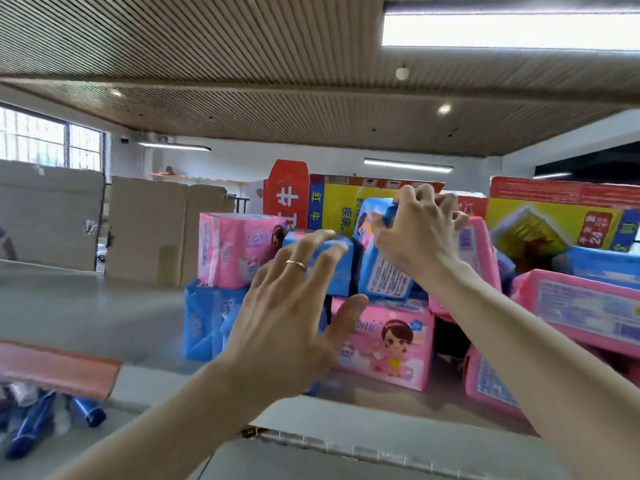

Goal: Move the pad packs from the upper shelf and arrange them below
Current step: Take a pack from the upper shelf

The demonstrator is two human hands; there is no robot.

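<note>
"Pad packs (pixel 239 247) in pink and blue plastic wrap: where are they?"
"Heaped on the grey upper shelf (pixel 86 306), before red-and-yellow printed cartons (pixel 332 206). Those at the right are cut off by the frame edge; most print is too blurred to read."
"What is hidden?"
"The right hand (pixel 415 233) covers the top of a tilted blue pack (pixel 384 271); the left hand (pixel 294 306) hides much of a smaller blue pack (pixel 337 268). Dark blue tubes (pixel 86 414) at lower left show only as a blur."
"And the hands?"
"Both arms reach forward. The right fingers (pixel 410 199) curl over the tilted blue pack's top edge and grip it. The left fingers (pixel 311 244) are spread wide and straight, a thin ring (pixel 296 264) on one, tips at the smaller blue pack's top; whether they touch it I cannot tell. The thumb points toward a pink pack with a cartoon girl (pixel 391 344)."
</note>
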